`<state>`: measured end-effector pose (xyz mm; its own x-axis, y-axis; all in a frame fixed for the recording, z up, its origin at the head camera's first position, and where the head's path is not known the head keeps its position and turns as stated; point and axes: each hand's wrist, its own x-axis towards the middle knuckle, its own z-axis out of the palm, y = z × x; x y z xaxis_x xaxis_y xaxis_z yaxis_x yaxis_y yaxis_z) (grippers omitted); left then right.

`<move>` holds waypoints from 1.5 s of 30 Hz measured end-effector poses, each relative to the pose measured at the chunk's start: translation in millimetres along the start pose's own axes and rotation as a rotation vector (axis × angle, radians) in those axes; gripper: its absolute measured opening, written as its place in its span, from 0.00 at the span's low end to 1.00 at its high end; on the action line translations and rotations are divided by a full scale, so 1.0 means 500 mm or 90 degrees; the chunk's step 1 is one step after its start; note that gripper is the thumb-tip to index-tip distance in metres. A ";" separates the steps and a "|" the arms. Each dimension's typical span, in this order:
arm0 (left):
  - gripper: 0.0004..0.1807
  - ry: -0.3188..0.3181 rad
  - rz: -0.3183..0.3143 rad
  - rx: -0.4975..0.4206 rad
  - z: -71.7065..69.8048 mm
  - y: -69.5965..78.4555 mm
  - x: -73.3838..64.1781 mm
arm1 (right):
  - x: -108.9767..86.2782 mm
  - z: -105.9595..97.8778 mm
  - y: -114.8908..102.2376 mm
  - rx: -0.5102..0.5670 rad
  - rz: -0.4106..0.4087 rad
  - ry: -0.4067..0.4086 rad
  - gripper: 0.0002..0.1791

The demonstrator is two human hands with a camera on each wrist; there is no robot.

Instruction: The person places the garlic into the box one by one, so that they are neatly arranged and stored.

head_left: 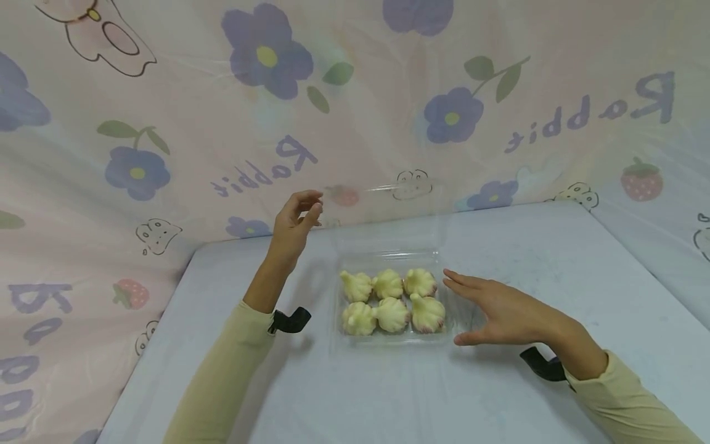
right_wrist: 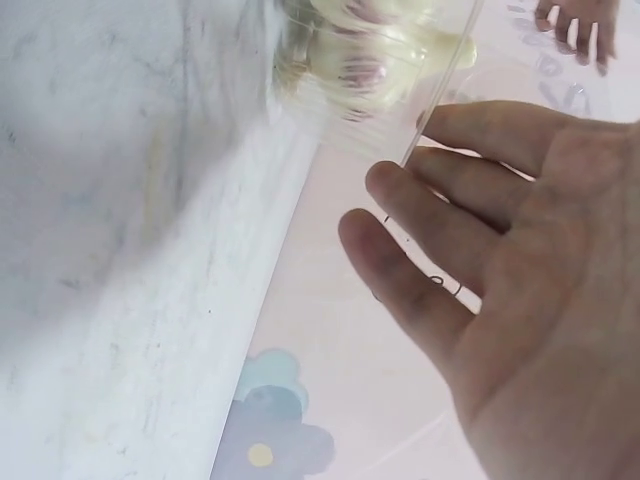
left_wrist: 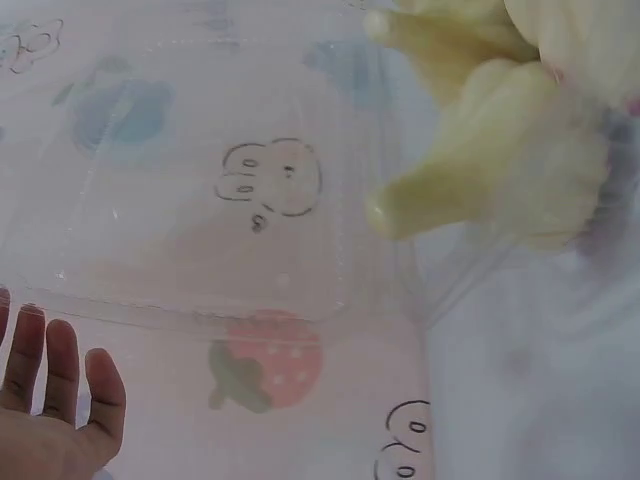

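Garlic bulbs [head_left: 392, 301], six of them in two rows, sit in a clear plastic box [head_left: 355, 336] on the table [head_left: 554, 271], its lid [head_left: 388, 216] standing open behind. Left hand [head_left: 296, 225] hovers at the lid's left edge, fingers loosely curled, holding nothing. Right hand [head_left: 493, 311] lies flat and relaxed just beside the box's right wall.
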<state>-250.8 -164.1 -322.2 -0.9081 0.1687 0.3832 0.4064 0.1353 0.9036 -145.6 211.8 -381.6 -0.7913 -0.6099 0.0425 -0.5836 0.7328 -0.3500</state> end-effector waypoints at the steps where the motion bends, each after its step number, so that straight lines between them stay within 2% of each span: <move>1: 0.19 0.007 0.006 -0.001 0.000 0.006 -0.004 | 0.000 0.001 0.001 -0.001 0.002 0.003 0.55; 3: 0.18 0.021 0.016 -0.001 0.002 0.017 -0.013 | 0.002 0.001 0.001 -0.002 0.008 0.008 0.54; 8: 0.14 0.053 0.020 0.041 0.010 0.032 -0.036 | 0.003 0.004 0.003 0.011 0.024 0.017 0.53; 18: 0.07 0.075 0.025 0.064 0.010 0.022 -0.083 | 0.011 0.012 0.015 0.028 0.062 0.058 0.50; 26: 0.08 0.086 0.041 0.114 0.017 0.012 -0.131 | 0.013 0.008 0.017 0.035 0.087 0.056 0.46; 31: 0.07 0.045 0.030 0.136 0.016 0.000 -0.169 | 0.015 0.012 0.020 0.033 0.091 0.068 0.44; 35: 0.08 -0.012 -0.002 0.201 0.015 -0.010 -0.198 | 0.012 0.008 0.024 0.048 0.101 0.079 0.44; 38: 0.09 -0.037 -0.027 0.246 0.015 -0.015 -0.218 | 0.008 -0.001 0.029 0.083 0.111 0.075 0.45; 42: 0.10 -0.048 -0.055 0.264 0.018 -0.020 -0.238 | 0.002 -0.019 0.038 0.140 0.109 0.077 0.42; 45: 0.10 -0.049 -0.097 0.272 0.022 -0.026 -0.248 | -0.004 -0.028 0.044 0.163 0.091 0.092 0.37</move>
<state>-142.5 -176.0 -383.8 -0.9573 0.1848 0.2222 0.2881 0.5521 0.7824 -159.3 233.5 -376.0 -0.8903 -0.4440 0.1014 -0.4144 0.6972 -0.5850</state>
